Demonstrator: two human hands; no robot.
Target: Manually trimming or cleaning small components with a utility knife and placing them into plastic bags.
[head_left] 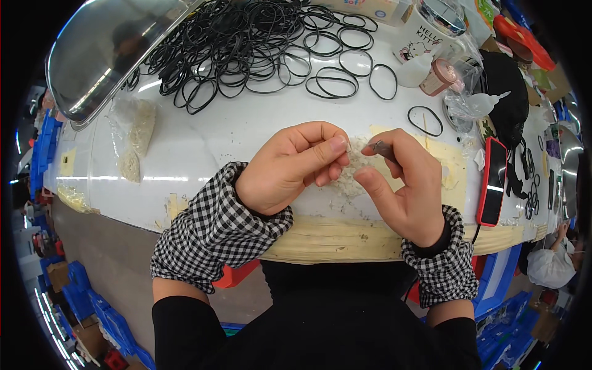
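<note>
Centre of frame: left hand pinching a tiny piece, right hand parted. A slack pinch could drop it among pale bits.

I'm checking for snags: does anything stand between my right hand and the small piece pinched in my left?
Nothing visible does. Open space separates the right hand from the small piece held by the left hand; the pale pile lies beneath.
</note>
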